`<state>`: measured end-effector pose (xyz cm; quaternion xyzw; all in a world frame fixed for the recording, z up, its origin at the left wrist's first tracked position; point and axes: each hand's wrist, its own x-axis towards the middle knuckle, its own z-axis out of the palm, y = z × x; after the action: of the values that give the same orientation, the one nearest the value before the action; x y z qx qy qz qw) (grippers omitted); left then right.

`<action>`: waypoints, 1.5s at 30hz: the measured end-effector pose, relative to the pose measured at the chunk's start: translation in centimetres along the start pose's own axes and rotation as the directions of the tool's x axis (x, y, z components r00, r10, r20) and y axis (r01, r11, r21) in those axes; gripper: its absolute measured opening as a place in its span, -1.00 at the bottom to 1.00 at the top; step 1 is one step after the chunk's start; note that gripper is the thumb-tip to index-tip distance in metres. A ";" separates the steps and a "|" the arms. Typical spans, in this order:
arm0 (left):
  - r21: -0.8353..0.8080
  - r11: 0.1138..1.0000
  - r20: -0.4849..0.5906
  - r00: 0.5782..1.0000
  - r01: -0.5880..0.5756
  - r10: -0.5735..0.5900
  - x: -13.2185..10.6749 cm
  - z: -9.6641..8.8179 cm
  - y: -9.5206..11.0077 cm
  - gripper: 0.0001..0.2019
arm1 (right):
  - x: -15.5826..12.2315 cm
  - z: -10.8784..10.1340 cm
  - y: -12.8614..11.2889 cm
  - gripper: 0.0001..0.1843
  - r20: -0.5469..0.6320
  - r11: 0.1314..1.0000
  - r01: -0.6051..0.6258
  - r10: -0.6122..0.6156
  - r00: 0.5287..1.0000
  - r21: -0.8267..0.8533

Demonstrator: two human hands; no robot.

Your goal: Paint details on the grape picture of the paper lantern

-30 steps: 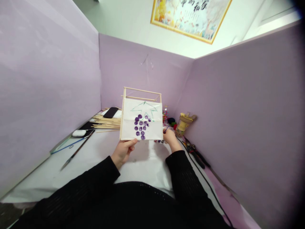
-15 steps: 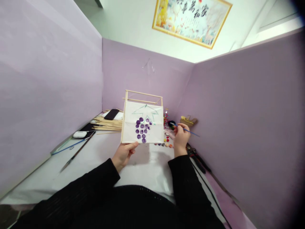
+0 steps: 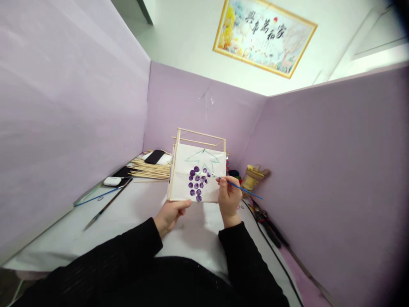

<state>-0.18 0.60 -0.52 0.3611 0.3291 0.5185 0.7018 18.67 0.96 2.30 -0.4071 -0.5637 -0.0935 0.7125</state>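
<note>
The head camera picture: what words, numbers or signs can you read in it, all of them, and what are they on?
"興事萬和家", from left to right: big dark writing on the framed picture.
Small writing under it: too small and blurred to read.
White paper on the stick frame: no words that I can see.
Phone and white case: none that I can make out.

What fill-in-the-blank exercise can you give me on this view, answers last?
1. The right hand holds a slim paintbrush with a ____ handle.
2. The left hand grips the white rectangular panel by its ____ edge.
3. The round painted dots on it are coloured ____.
4. In the picture, the flat black phone lies to the ____ of the panel.

Missing words: blue; bottom; purple; left.
</note>
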 end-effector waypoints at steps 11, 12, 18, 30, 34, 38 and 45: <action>-0.004 1.000 0.000 1.000 -0.003 0.003 0.0 -0.1 -0.2 -0.71 | 0.0 0.0 -0.2 -0.83 0.067 0.992 0.037 -0.029 0.997 -0.117; -0.004 1.000 0.000 1.000 -0.005 0.005 0.0 -0.1 -0.2 -0.71 | 0.1 0.0 -0.2 -0.82 0.070 0.991 0.038 -0.030 0.997 -0.125; 0.010 1.000 -0.004 1.000 0.006 -0.006 0.0 -0.1 -0.2 -0.70 | 0.1 0.0 -0.3 -0.84 0.060 0.991 0.052 -0.045 0.997 -0.125; 0.008 1.000 -0.013 1.000 0.013 -0.013 -0.1 0.0 -0.2 -0.69 | 0.1 0.0 0.1 -0.85 0.073 0.994 0.048 -0.041 0.996 -0.097; 0.004 1.000 -0.006 1.000 0.007 -0.007 0.0 0.0 -0.2 -0.70 | 0.1 0.1 0.1 -0.87 0.058 0.996 0.053 -0.048 0.997 -0.078; 0.007 1.000 -0.008 1.000 0.004 -0.004 0.0 0.0 -0.3 -0.72 | 0.2 0.2 -0.1 -0.86 0.064 0.996 0.050 -0.045 0.997 -0.079; 0.000 1.000 0.000 1.000 -0.003 0.003 0.0 0.1 -0.2 -0.71 | 0.3 0.2 -0.2 -0.88 0.091 0.996 0.056 -0.049 0.995 -0.073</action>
<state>-0.01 0.52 -0.69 0.3614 0.3285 0.5197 0.7010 18.53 1.05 2.64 -0.4224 -0.6014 -0.1152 0.6683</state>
